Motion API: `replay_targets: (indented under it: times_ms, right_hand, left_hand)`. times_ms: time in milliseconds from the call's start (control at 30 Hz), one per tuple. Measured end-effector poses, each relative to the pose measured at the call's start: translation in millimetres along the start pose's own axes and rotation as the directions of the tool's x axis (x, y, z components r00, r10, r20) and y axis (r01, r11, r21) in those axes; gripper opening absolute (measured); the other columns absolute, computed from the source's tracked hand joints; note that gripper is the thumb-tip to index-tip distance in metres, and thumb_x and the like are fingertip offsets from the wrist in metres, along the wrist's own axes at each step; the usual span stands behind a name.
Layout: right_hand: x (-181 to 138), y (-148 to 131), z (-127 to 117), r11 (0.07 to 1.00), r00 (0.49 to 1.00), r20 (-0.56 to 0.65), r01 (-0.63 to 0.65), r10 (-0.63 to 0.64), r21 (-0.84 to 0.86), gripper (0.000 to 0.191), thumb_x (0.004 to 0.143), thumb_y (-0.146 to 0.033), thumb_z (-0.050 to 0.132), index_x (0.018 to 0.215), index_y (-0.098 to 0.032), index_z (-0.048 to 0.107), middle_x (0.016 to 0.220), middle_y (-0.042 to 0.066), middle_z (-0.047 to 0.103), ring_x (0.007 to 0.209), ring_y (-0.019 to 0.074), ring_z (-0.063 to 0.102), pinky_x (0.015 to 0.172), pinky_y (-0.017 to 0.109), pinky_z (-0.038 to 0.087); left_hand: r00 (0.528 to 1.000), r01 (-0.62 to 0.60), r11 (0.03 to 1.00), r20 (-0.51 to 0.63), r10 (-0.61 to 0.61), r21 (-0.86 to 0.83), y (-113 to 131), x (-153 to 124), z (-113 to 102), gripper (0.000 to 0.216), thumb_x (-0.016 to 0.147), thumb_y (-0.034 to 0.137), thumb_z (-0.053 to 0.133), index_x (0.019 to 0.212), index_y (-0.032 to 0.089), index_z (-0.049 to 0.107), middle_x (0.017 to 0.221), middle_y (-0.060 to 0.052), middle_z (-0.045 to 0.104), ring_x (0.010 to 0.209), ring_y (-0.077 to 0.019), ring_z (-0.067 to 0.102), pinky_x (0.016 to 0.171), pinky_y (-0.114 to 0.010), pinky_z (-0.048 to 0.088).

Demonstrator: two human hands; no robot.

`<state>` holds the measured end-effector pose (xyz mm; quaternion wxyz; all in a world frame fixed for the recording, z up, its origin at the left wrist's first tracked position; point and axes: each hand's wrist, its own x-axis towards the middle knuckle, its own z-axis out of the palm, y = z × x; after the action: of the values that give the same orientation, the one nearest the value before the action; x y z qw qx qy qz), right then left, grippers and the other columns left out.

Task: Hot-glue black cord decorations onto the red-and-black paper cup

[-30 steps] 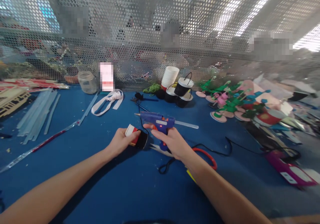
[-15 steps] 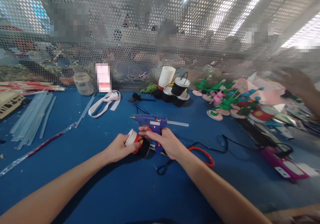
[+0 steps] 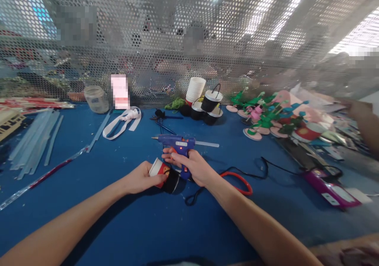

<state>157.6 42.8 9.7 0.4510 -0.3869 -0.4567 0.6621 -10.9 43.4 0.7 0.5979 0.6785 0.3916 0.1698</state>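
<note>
My left hand [image 3: 142,178] is closed around a paper cup [image 3: 157,170], white and red with a black band at its lower end, tilted on its side just above the blue table. A blue hot glue gun [image 3: 177,142] is held by the handle in my right hand [image 3: 194,165]. Its metal nozzle points left and a clear glue stick [image 3: 207,144] sticks out of its back. A small red light glows on its side. The nozzle is above the cup and apart from it.
Behind stand black-banded cups [image 3: 211,100] with cord handles and a stack of white cups [image 3: 196,89]. Spare glue sticks [image 3: 35,141] lie left, near a white ribbon [image 3: 108,129] and a jar [image 3: 96,99]. Green craft plants [image 3: 266,117], a purple power strip [image 3: 331,189] and another person's arm [image 3: 363,117] are right.
The glue gun and my right hand have shifted slightly up and left relative to the cup. Both hands keep their hold. The whole view has shifted a little.
</note>
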Motion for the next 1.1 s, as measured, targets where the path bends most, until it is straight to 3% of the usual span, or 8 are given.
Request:
replay_targets:
  times_ms: [100,200,267,400,500,667,767,1100]
  right_hand:
    - [1.7,-0.8,-2.7,0.998,0.998,-0.024,0.065,-0.065,-0.016,0.025,0.067,-0.030,0.061,0.087,-0.015,0.060,0.101,0.007,0.061,0.096,0.0194,0.055,0.088,0.034,0.041]
    - [-0.5,-8.8,-10.7,0.972,0.979,-0.120,0.144,-0.168,-0.187,0.026,0.068,-0.031,0.059,0.088,-0.015,0.059,0.097,0.007,0.062,0.094,0.0192,0.056,0.086,0.033,0.042]
    - [-6.2,-18.1,-16.8,0.935,0.966,-0.150,0.155,-0.211,-0.318,0.026,0.069,-0.033,0.058,0.088,-0.015,0.057,0.089,0.006,0.063,0.082,0.0172,0.059,0.076,0.031,0.047]
    - [-25.4,-32.6,-24.5,0.828,0.993,-0.099,-0.003,-0.063,-0.560,0.024,0.070,-0.037,0.056,0.080,-0.015,0.054,0.058,0.000,0.057,0.046,0.0112,0.052,0.044,0.024,0.045]
    - [-37.5,-30.5,-24.7,0.707,0.996,-0.091,-0.073,0.012,-0.704,0.023,0.071,-0.039,0.052,0.073,-0.016,0.054,0.043,-0.004,0.048,0.036,0.0096,0.045,0.035,0.021,0.038]
    - [-43.8,-16.5,-21.5,0.576,0.996,0.003,0.053,-0.088,-0.815,0.022,0.074,-0.038,0.049,0.063,-0.019,0.054,0.040,-0.004,0.046,0.033,0.0098,0.044,0.034,0.021,0.036]
    - [-43.6,-11.8,-20.5,0.521,0.985,0.048,0.128,-0.165,-0.844,0.018,0.074,-0.037,0.050,0.069,-0.020,0.056,0.042,-0.003,0.049,0.039,0.0117,0.049,0.038,0.022,0.038]
    - [-40.3,-10.3,-15.3,0.503,0.983,0.058,0.138,-0.172,-0.853,0.018,0.075,-0.034,0.050,0.066,-0.018,0.050,0.052,-0.001,0.053,0.050,0.0119,0.053,0.043,0.020,0.040]
  left_hand:
    - [0.999,0.000,0.997,-0.049,-0.003,-0.074,-1.3,2.1,2.3,0.027,0.068,0.036,0.048,0.054,0.014,0.042,0.048,0.006,0.036,0.045,-0.0042,0.029,0.043,-0.018,0.025]
    - [0.989,0.004,0.995,-0.147,-0.019,-0.100,-2.3,4.0,-1.5,0.026,0.068,0.037,0.047,0.057,0.013,0.044,0.049,0.006,0.038,0.046,-0.0048,0.031,0.045,-0.018,0.026]
    - [0.971,0.002,0.997,-0.237,-0.021,-0.082,-2.9,4.7,-6.6,0.028,0.068,0.039,0.046,0.055,0.013,0.044,0.048,0.006,0.036,0.046,-0.0048,0.029,0.044,-0.018,0.024]
    - [0.934,0.012,1.000,-0.356,-0.017,-0.016,-4.0,5.8,-15.8,0.031,0.067,0.041,0.044,0.052,0.015,0.039,0.048,0.006,0.031,0.045,-0.0048,0.025,0.043,-0.019,0.019]
    - [0.931,0.020,1.000,-0.364,-0.017,0.005,-5.2,7.1,-18.0,0.030,0.067,0.042,0.042,0.053,0.015,0.040,0.049,0.005,0.031,0.046,-0.0056,0.026,0.044,-0.020,0.019]
    - [0.925,0.055,0.992,-0.380,-0.008,0.114,-6.9,6.9,-17.6,0.029,0.070,0.039,0.039,0.054,0.015,0.041,0.050,0.005,0.030,0.046,-0.0063,0.025,0.045,-0.021,0.021]
    - [0.921,0.072,0.987,-0.388,-0.011,0.142,-6.0,5.8,-17.1,0.030,0.071,0.040,0.039,0.053,0.015,0.040,0.049,0.005,0.030,0.046,-0.0062,0.025,0.044,-0.020,0.021]
    - [0.930,0.059,0.983,-0.368,0.009,0.173,-2.1,4.6,-16.4,0.033,0.074,0.039,0.037,0.050,0.017,0.033,0.049,0.005,0.026,0.045,-0.0059,0.023,0.043,-0.020,0.017]
